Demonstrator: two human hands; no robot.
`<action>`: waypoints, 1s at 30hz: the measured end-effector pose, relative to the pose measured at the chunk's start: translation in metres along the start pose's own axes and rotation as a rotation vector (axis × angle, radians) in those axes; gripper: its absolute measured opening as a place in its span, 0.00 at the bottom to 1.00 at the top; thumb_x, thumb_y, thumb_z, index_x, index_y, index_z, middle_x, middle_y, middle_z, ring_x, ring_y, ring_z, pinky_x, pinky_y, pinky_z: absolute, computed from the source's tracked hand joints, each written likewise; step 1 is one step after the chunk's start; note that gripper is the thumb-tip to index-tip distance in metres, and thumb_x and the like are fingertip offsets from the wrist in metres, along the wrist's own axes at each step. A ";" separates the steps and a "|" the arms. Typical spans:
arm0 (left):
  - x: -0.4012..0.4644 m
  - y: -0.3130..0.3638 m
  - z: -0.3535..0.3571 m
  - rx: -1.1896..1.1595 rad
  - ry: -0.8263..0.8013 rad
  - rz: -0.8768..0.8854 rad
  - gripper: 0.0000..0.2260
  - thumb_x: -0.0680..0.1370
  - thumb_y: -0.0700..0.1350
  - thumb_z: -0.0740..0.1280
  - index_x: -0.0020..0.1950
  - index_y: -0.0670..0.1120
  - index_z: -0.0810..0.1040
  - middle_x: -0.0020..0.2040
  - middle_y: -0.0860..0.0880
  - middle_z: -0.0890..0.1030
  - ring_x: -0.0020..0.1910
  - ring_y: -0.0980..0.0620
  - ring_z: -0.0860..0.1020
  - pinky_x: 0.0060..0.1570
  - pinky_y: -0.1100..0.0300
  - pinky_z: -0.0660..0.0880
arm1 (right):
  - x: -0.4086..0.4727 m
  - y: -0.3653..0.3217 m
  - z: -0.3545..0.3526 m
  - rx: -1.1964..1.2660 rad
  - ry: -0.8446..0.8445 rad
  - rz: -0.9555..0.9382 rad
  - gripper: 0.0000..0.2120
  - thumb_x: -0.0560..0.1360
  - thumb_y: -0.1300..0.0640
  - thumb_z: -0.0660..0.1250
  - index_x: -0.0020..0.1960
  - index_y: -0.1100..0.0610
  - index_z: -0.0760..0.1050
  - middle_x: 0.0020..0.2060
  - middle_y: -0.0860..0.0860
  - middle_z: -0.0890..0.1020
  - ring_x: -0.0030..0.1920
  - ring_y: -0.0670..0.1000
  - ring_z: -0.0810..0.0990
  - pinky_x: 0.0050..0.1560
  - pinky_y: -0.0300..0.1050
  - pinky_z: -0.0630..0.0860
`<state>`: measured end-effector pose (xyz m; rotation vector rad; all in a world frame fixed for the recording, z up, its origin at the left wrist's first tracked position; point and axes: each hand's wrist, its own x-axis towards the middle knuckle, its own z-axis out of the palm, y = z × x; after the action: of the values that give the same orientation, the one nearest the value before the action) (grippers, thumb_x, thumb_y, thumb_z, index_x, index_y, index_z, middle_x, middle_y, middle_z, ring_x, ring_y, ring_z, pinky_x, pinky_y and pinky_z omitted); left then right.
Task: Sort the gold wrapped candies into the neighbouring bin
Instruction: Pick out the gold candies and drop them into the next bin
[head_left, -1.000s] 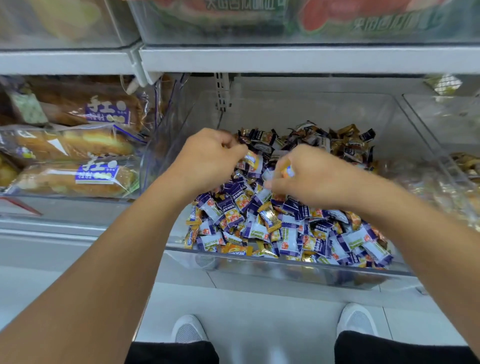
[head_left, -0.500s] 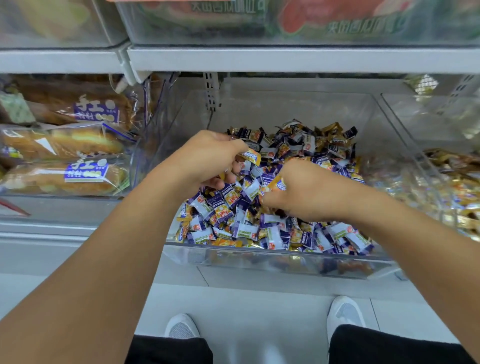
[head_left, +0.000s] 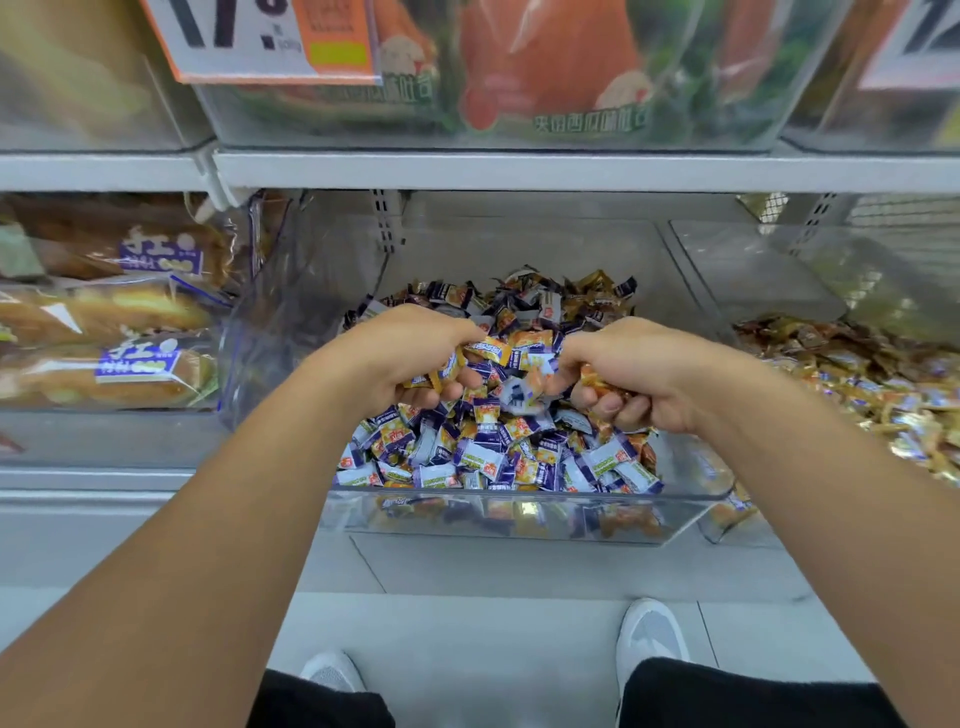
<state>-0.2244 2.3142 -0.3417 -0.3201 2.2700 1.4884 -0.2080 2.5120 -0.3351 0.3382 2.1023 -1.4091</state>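
Note:
A clear plastic bin on the lower shelf holds a heap of purple, white and orange wrapped candies, with some gold wrapped candies at the back. My left hand is over the heap, fingers curled round a gold wrapped candy. My right hand hovers beside it, fingers curled round another gold wrapped candy. The neighbouring bin to the right holds a pile of gold wrapped candies.
Bagged bread loaves fill the bin to the left. A shelf edge runs overhead with bins of packaged snacks and a price sign. My white shoes stand on the pale floor below.
Both hands have dropped lower into the candy heap and spread apart, each gripping wrapped candies. The camera has tilted up, showing more of the upper shelf.

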 end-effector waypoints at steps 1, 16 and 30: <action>0.000 0.001 0.002 0.012 0.006 0.004 0.12 0.81 0.49 0.64 0.64 0.49 0.76 0.40 0.44 0.85 0.27 0.53 0.76 0.21 0.64 0.68 | 0.003 0.001 0.003 -0.017 0.018 0.011 0.13 0.79 0.58 0.59 0.49 0.65 0.79 0.24 0.50 0.70 0.20 0.45 0.62 0.17 0.33 0.55; 0.011 -0.004 -0.017 0.058 0.098 0.060 0.06 0.80 0.43 0.69 0.51 0.41 0.81 0.38 0.46 0.82 0.26 0.56 0.77 0.19 0.67 0.70 | 0.014 0.016 0.044 -1.156 0.377 -0.494 0.18 0.79 0.43 0.66 0.62 0.53 0.71 0.48 0.53 0.79 0.48 0.58 0.78 0.42 0.49 0.72; -0.029 0.039 0.018 -0.463 -0.235 0.054 0.06 0.80 0.42 0.68 0.53 0.40 0.79 0.36 0.43 0.85 0.32 0.51 0.84 0.23 0.67 0.75 | -0.077 0.004 -0.035 -0.107 0.375 -0.531 0.15 0.79 0.55 0.68 0.35 0.57 0.74 0.25 0.52 0.74 0.22 0.48 0.65 0.21 0.35 0.59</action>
<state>-0.2106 2.3457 -0.3033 -0.2009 1.7511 1.9608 -0.1552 2.5535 -0.2833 -0.0111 2.7040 -1.6066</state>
